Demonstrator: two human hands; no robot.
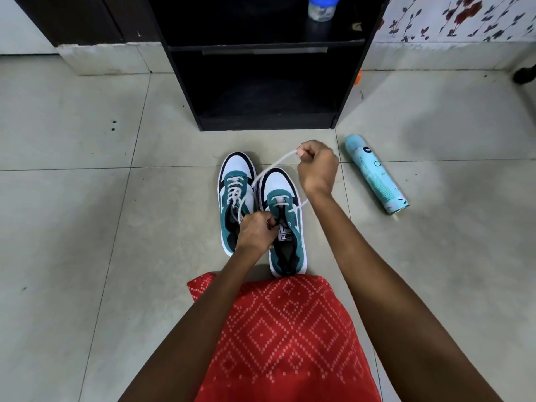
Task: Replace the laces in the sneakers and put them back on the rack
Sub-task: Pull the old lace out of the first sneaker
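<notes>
Two teal, white and black sneakers stand side by side on the tiled floor, toes toward the rack. The left sneaker (232,198) is laced up. The right sneaker (280,192) has only one lace bar across its lowest eyelets. A white lace (272,166) runs from that shoe up to my right hand (317,166), which pinches its end above the toes. My left hand (255,232) grips the right sneaker at its tongue and eyelets. The black shoe rack (261,68) stands just beyond the shoes, with a dark bottom shelf.
A light blue spray can (375,174) lies on the floor right of the shoes. A blue-lidded jar (322,7) sits on the rack's upper shelf. Red patterned cloth (287,338) covers my lap at the bottom. A dark object (523,75) is at the far right edge.
</notes>
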